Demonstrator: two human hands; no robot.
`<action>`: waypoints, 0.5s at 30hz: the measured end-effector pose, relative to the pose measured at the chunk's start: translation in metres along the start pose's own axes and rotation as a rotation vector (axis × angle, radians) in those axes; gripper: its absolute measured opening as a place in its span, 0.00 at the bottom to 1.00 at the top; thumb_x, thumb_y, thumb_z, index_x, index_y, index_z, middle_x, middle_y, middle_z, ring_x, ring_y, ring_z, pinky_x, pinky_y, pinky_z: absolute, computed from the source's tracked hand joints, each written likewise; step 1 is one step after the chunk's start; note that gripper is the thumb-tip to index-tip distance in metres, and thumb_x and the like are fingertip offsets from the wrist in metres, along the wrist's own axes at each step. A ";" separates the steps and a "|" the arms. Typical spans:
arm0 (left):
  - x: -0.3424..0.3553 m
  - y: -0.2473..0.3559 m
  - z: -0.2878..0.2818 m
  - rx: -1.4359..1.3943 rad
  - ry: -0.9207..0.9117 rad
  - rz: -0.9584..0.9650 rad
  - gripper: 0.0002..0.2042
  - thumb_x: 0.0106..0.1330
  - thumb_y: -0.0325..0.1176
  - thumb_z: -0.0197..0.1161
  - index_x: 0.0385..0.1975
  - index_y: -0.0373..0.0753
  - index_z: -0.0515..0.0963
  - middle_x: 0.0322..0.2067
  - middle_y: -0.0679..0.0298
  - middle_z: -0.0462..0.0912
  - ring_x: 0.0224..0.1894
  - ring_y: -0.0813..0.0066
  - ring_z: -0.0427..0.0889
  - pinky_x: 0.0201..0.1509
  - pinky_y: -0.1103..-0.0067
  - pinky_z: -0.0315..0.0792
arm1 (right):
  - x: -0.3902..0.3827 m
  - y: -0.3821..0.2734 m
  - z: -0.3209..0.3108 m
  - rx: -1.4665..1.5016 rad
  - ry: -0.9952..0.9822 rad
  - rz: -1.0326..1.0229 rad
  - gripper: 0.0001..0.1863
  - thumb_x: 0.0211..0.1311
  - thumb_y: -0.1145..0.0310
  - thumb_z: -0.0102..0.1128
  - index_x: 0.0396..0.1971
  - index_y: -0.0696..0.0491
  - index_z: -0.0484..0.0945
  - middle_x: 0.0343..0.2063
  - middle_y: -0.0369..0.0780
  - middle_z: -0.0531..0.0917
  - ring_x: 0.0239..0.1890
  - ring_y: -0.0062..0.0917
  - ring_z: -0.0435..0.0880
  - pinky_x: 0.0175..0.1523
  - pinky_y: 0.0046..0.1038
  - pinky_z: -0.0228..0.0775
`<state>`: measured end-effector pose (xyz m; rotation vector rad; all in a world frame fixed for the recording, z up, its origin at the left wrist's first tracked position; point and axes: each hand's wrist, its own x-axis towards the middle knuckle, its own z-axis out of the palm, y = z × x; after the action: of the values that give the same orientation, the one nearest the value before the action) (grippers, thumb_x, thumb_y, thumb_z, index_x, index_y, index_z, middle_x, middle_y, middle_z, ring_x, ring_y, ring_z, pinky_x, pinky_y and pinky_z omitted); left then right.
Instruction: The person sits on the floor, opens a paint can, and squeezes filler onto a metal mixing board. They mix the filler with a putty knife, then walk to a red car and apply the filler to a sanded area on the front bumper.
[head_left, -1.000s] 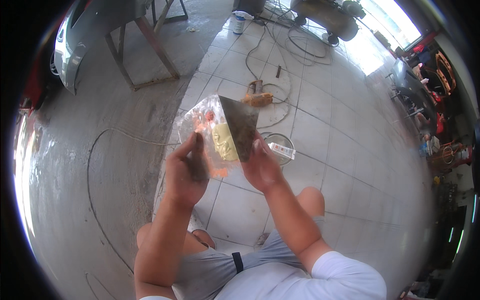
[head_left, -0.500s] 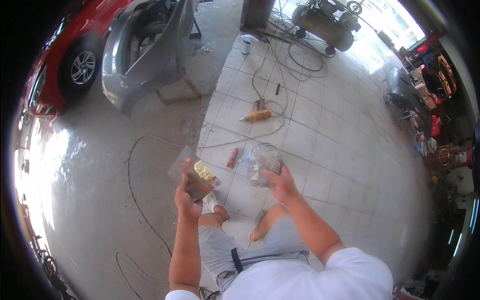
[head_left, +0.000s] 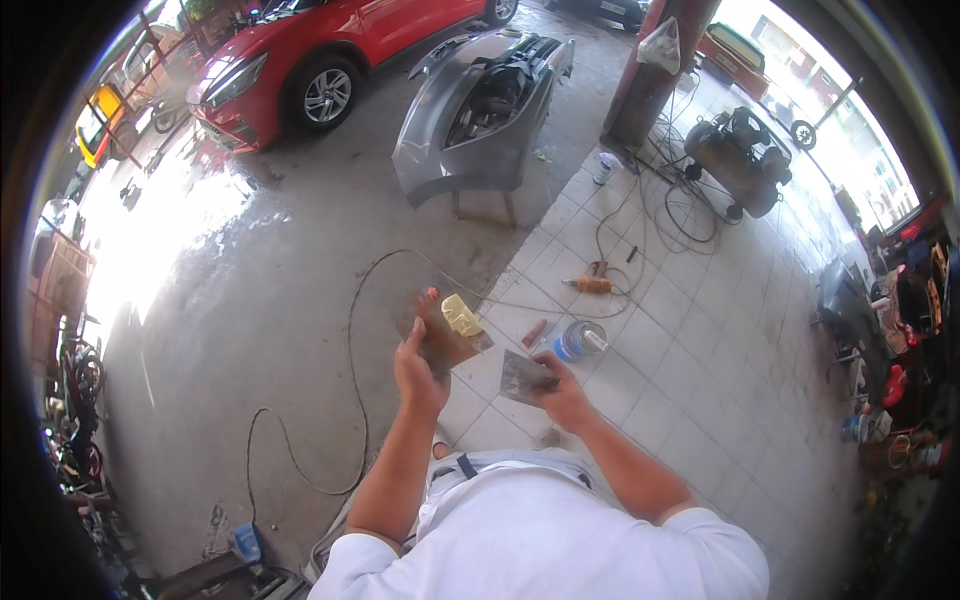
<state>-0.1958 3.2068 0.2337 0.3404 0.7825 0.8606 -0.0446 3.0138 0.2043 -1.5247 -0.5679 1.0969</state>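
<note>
Yellow paste on a plate gripped by the left hand, a red dab beside it — probably soft and sticky, apt to slide if tipped. The plate looks light and stiff, best held by the near edge, clear of the paste. The right hand grips a scraper, apart from the plate. Beyond — tube, can and heat gun on the floor

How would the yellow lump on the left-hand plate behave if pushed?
The yellow lump is probably soft and smearable: its surface looks creased. It likely won't roll, being a low, uneven mound. It may cling to the plate, where orange smears also stick.
</note>
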 end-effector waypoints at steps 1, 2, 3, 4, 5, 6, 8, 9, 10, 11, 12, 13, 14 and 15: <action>-0.009 0.020 -0.001 -0.037 0.011 -0.032 0.18 0.77 0.39 0.57 0.60 0.36 0.72 0.52 0.59 0.81 0.53 0.61 0.84 0.61 0.59 0.80 | -0.007 -0.002 0.010 0.275 0.058 0.105 0.27 0.55 0.86 0.56 0.56 0.50 0.73 0.48 0.39 0.85 0.53 0.30 0.83 0.61 0.29 0.73; -0.015 0.039 -0.006 -0.083 0.024 -0.052 0.18 0.78 0.40 0.55 0.60 0.36 0.71 0.53 0.58 0.80 0.54 0.60 0.84 0.62 0.58 0.79 | -0.009 -0.005 0.019 0.542 0.101 0.210 0.28 0.54 0.87 0.56 0.56 0.50 0.73 0.50 0.39 0.84 0.55 0.31 0.83 0.62 0.31 0.74; -0.019 0.057 -0.019 -0.098 -0.012 -0.065 0.19 0.78 0.40 0.55 0.61 0.37 0.71 0.54 0.58 0.80 0.54 0.60 0.84 0.62 0.57 0.78 | -0.012 -0.006 0.027 0.637 0.090 0.249 0.31 0.54 0.85 0.58 0.61 0.52 0.72 0.56 0.38 0.82 0.58 0.31 0.82 0.65 0.35 0.74; -0.022 0.075 -0.035 -0.115 -0.046 -0.071 0.19 0.77 0.40 0.54 0.62 0.37 0.71 0.55 0.58 0.80 0.55 0.60 0.83 0.63 0.57 0.78 | -0.012 -0.010 0.035 0.749 0.100 0.280 0.30 0.55 0.83 0.58 0.62 0.55 0.72 0.56 0.40 0.82 0.59 0.32 0.81 0.66 0.37 0.73; -0.025 0.094 -0.056 -0.131 -0.069 -0.070 0.19 0.77 0.40 0.53 0.62 0.38 0.71 0.56 0.57 0.79 0.56 0.61 0.83 0.64 0.57 0.77 | -0.009 -0.010 0.045 0.860 0.102 0.326 0.31 0.56 0.81 0.59 0.63 0.58 0.71 0.57 0.41 0.82 0.60 0.34 0.81 0.67 0.39 0.73; -0.028 0.101 -0.078 -0.103 0.000 -0.083 0.20 0.77 0.40 0.54 0.63 0.38 0.71 0.57 0.57 0.79 0.57 0.61 0.83 0.64 0.57 0.77 | -0.011 -0.011 0.052 0.904 0.076 0.315 0.30 0.56 0.80 0.59 0.62 0.61 0.72 0.57 0.44 0.82 0.59 0.35 0.82 0.68 0.41 0.72; -0.012 0.120 -0.109 -0.078 0.136 -0.067 0.21 0.76 0.39 0.55 0.64 0.39 0.71 0.58 0.57 0.79 0.58 0.62 0.82 0.64 0.57 0.76 | -0.011 -0.033 0.084 0.895 0.043 0.254 0.28 0.56 0.79 0.59 0.60 0.63 0.73 0.57 0.47 0.82 0.58 0.39 0.83 0.67 0.43 0.73; -0.014 0.139 -0.123 -0.030 0.120 -0.051 0.21 0.75 0.40 0.56 0.64 0.40 0.71 0.58 0.58 0.79 0.58 0.61 0.82 0.63 0.57 0.77 | -0.019 -0.043 0.096 0.855 0.084 0.174 0.27 0.55 0.79 0.59 0.59 0.62 0.75 0.56 0.49 0.83 0.57 0.40 0.84 0.66 0.44 0.74; -0.018 0.149 -0.131 0.030 0.086 -0.059 0.21 0.75 0.41 0.57 0.64 0.41 0.71 0.58 0.58 0.79 0.58 0.61 0.82 0.62 0.57 0.77 | -0.016 -0.047 0.110 0.737 0.075 0.115 0.27 0.55 0.79 0.60 0.58 0.62 0.75 0.55 0.48 0.83 0.56 0.40 0.84 0.65 0.43 0.75; -0.022 0.155 -0.136 0.100 0.044 -0.081 0.21 0.75 0.41 0.58 0.64 0.42 0.71 0.58 0.59 0.79 0.58 0.61 0.82 0.62 0.57 0.77 | -0.017 -0.048 0.121 0.626 0.083 0.050 0.27 0.54 0.79 0.60 0.57 0.61 0.75 0.53 0.48 0.84 0.54 0.40 0.85 0.64 0.43 0.76; -0.034 0.167 -0.143 0.114 0.076 -0.064 0.21 0.75 0.41 0.59 0.64 0.42 0.72 0.57 0.59 0.79 0.57 0.61 0.82 0.61 0.57 0.78 | -0.020 -0.049 0.133 0.524 0.091 -0.008 0.26 0.54 0.80 0.60 0.57 0.61 0.75 0.52 0.48 0.84 0.53 0.39 0.85 0.63 0.42 0.77; -0.046 0.179 -0.150 0.132 0.103 -0.053 0.21 0.75 0.42 0.60 0.63 0.42 0.72 0.57 0.60 0.79 0.57 0.61 0.83 0.61 0.57 0.78 | -0.010 -0.036 0.138 0.518 0.116 0.013 0.26 0.53 0.82 0.61 0.55 0.60 0.75 0.49 0.45 0.84 0.51 0.37 0.85 0.60 0.40 0.79; -0.054 0.194 -0.159 0.160 0.134 -0.037 0.21 0.75 0.42 0.60 0.63 0.42 0.73 0.57 0.61 0.79 0.56 0.61 0.83 0.60 0.58 0.78 | -0.003 -0.034 0.153 0.514 0.073 0.031 0.26 0.53 0.82 0.62 0.55 0.60 0.75 0.49 0.45 0.84 0.51 0.37 0.85 0.60 0.40 0.78; -0.054 0.200 -0.170 0.142 0.084 0.025 0.20 0.75 0.42 0.61 0.63 0.42 0.73 0.57 0.61 0.79 0.56 0.62 0.83 0.60 0.58 0.79 | 0.006 -0.033 0.167 0.511 0.036 0.048 0.26 0.52 0.83 0.62 0.56 0.59 0.75 0.48 0.44 0.84 0.51 0.36 0.85 0.61 0.40 0.78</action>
<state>-0.4517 3.2827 0.2568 0.4427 0.9212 0.8492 -0.1802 3.1107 0.2415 -1.1120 -0.2016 1.1423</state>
